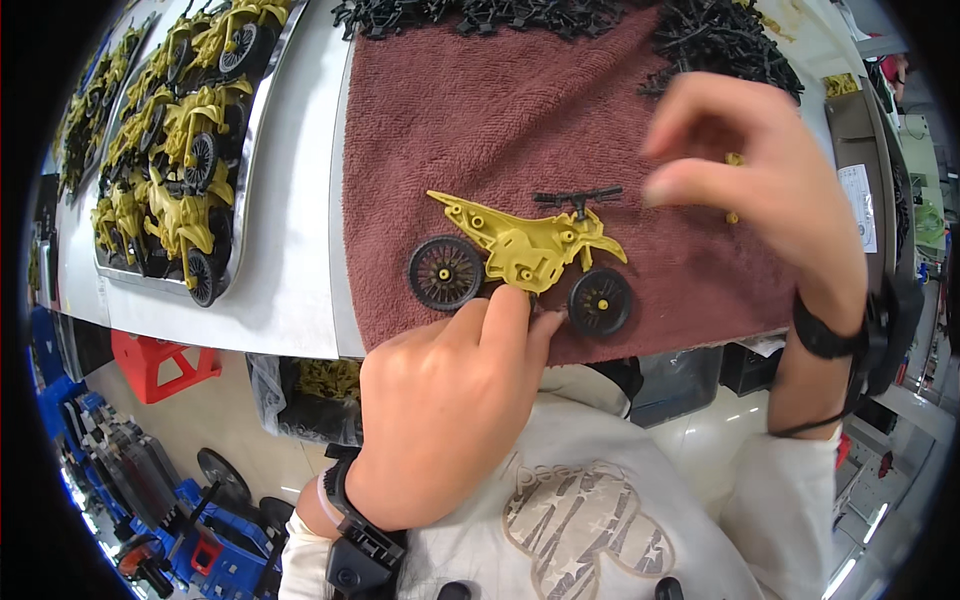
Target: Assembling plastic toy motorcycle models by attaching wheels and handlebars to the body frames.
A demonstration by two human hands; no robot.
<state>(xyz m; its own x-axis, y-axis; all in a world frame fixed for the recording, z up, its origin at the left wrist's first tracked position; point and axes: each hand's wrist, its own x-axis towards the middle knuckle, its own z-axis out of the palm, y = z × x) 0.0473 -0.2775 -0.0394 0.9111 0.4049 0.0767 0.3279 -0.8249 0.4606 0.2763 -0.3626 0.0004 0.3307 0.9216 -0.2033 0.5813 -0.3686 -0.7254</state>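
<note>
My left hand (pixel 450 390) is closed on the lower edge of a toy motorcycle (pixel 525 245), pinching it with the fingertips. The toy lies on its side on a brown-red towel (pixel 440 110). Its yellow body half shows pegs and hollows inside; a black handlebar (pixel 578 200) sits at the front. Black spoked wheels are at the rear (pixel 445 273) and front (pixel 600 302). To the right, above the towel, is my right hand (pixel 745 165), slightly blurred, its thumb and forefinger curved but apart. Small yellow bits (pixel 733 217) show beside it, mostly hidden.
Black small plastic parts are heaped along the towel's far edge (pixel 490 15) and far right corner (pixel 725 50). At the left, a metal tray (pixel 262 130) holds several yellow toy motorcycles. Below the table are a red stool (pixel 165 365) and a lined bin of yellow parts (pixel 328 380).
</note>
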